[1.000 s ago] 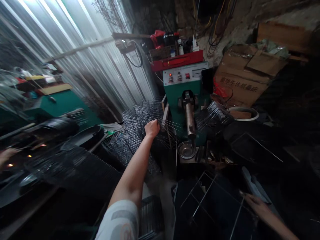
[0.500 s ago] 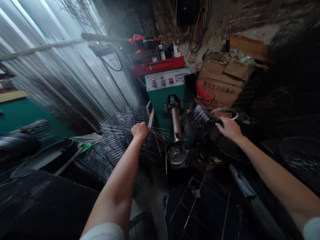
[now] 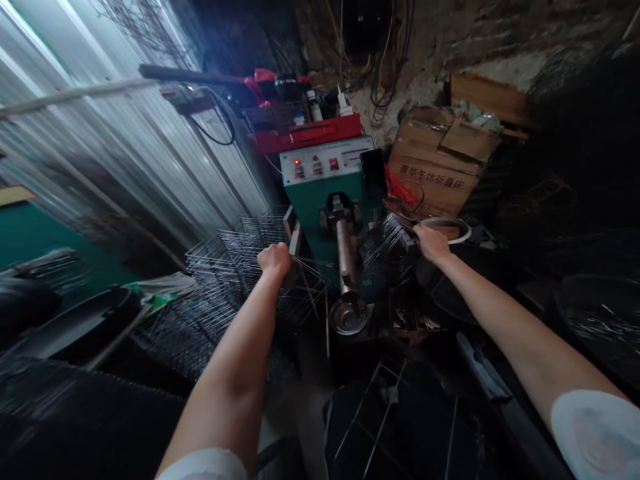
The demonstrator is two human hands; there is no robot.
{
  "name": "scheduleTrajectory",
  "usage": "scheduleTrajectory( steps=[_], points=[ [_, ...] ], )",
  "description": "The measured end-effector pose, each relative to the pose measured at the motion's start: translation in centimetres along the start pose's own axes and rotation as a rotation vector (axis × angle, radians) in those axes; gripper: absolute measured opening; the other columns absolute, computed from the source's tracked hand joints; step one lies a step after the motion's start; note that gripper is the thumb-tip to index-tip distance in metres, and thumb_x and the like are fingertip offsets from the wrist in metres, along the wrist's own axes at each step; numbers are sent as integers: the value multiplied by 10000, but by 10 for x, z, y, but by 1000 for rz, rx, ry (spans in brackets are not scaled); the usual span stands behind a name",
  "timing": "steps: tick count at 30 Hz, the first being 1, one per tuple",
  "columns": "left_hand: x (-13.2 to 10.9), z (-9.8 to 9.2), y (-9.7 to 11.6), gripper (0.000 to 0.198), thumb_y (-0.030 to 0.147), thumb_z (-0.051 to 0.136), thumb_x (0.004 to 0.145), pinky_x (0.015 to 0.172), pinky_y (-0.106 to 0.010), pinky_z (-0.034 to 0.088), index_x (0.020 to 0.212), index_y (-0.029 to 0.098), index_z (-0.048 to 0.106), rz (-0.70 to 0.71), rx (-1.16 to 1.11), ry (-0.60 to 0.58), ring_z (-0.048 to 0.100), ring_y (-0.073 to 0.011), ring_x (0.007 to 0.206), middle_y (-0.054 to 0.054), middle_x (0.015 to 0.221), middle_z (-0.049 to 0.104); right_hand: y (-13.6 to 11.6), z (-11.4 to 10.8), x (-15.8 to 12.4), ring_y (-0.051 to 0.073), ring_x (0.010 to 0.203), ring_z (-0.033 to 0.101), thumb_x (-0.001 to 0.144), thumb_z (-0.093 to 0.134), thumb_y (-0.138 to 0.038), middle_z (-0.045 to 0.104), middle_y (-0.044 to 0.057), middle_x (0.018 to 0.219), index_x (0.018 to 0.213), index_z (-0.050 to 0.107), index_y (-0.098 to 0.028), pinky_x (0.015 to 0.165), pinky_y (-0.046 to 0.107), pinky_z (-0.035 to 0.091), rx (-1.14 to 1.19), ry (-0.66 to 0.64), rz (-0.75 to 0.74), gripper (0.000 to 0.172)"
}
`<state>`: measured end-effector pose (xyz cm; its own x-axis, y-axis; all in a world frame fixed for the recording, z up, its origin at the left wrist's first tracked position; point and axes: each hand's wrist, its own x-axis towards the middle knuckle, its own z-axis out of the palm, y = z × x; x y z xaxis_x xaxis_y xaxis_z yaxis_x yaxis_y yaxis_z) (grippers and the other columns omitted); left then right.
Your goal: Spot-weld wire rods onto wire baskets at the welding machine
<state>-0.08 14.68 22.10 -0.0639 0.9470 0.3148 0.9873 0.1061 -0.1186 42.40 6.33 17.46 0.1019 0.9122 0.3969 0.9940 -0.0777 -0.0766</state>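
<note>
Our left hand (image 3: 274,260) is closed in a fist around thin steel wires (image 3: 309,267) beside a tall stack of wire racks (image 3: 235,267), while our right hand (image 3: 433,243), fingers (image 3: 425,235) curled and bent downward, grips the end of a fan of steel wires (image 3: 386,243) (whether the two hands share a single wire grid, we cannot tell from this angle). Neither hand is spread, and the two stand well apart, one on each side of a steel cylinder (image 3: 343,257) that projects from a green machine (image 3: 305,200) with red lamps and switches on its control panel (image 3: 320,161). A steel bowl (image 3: 347,318) sits just beneath the cylinder's tip. A metal hoop (image 3: 447,230) lies just beyond our right hand, near a cardboard carton (image 3: 435,170) printed with Chinese characters. A red tray (image 3: 305,133) with bottles (image 3: 314,107) tops the machine, bundled cables (image 3: 387,60) hang on the brick wall (image 3: 465,40) behind, and a corrugated metal wall (image 3: 135,133) runs along the left. A bare wire frame (image 3: 395,420) lies in the foreground.
</note>
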Motion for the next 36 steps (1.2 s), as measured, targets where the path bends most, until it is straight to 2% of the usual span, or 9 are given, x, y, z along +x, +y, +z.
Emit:
scheduleTrajectory(
  steps=[6,12,19,25,28,30,32,34,36],
  points=[
    [-40,-8,-26,322,266,436,909,811,-384,497,1122,193,667,112,31,17,682,-328,1018,-154,1125,692,10,-10,3,270,997,617,974,467,-233,676,94,1101,1153,629,-222,699,307,415,-45,-1,-61,241],
    [-69,-12,-38,331,350,444,920,798,-381,491,1136,205,650,106,15,16,676,-327,1013,-151,1138,664,10,-36,-12,281,951,633,1005,403,-271,645,123,1160,1261,571,-210,631,311,402,-107,46,-122,312],
    [-96,-16,-44,303,369,460,927,757,-366,485,1118,215,637,121,-26,40,678,-317,985,-126,1144,637,8,-52,-43,286,877,659,994,376,-217,673,128,1080,1214,577,-201,564,303,358,-182,20,-217,299],
    [-141,-19,-48,264,361,449,936,727,-342,463,1081,218,618,113,-82,79,673,-298,968,-116,1146,623,-1,-78,-88,253,838,664,999,421,-228,676,115,1057,1201,561,-184,493,286,227,-274,-15,-322,250],
    [-174,-7,-57,206,349,511,899,713,-326,443,1020,216,610,59,-213,121,668,-290,940,-104,1054,657,-10,-114,-128,236,765,657,995,449,-246,682,92,999,1153,576,-199,476,297,190,-285,20,-385,208],
    [-202,8,-62,181,320,544,875,711,-313,432,1009,212,598,-19,-412,118,666,-267,881,-84,937,675,-14,-149,-159,239,744,651,988,454,-287,686,90,981,1102,589,-208,484,298,238,-232,151,-398,194],
    [-235,28,-64,200,283,527,877,700,-293,428,1052,199,573,-100,-625,91,656,-226,792,-55,833,669,-15,-186,-191,242,749,650,986,440,-368,691,102,998,1117,592,-209,528,304,346,-46,291,-370,256],
    [-274,49,-59,266,260,481,893,658,-268,425,1141,179,535,-138,-756,57,624,-184,684,-18,747,643,-14,-208,-222,233,730,648,967,487,-463,691,93,977,1174,593,-231,583,319,432,213,364,-181,328],
    [-316,67,-47,323,278,457,902,607,-246,417,1200,173,521,-129,-855,9,573,-155,594,21,675,596,-13,-203,-258,220,689,647,918,587,-509,687,69,905,1196,605,-254,589,326,480,506,362,71,378]
  ],
)
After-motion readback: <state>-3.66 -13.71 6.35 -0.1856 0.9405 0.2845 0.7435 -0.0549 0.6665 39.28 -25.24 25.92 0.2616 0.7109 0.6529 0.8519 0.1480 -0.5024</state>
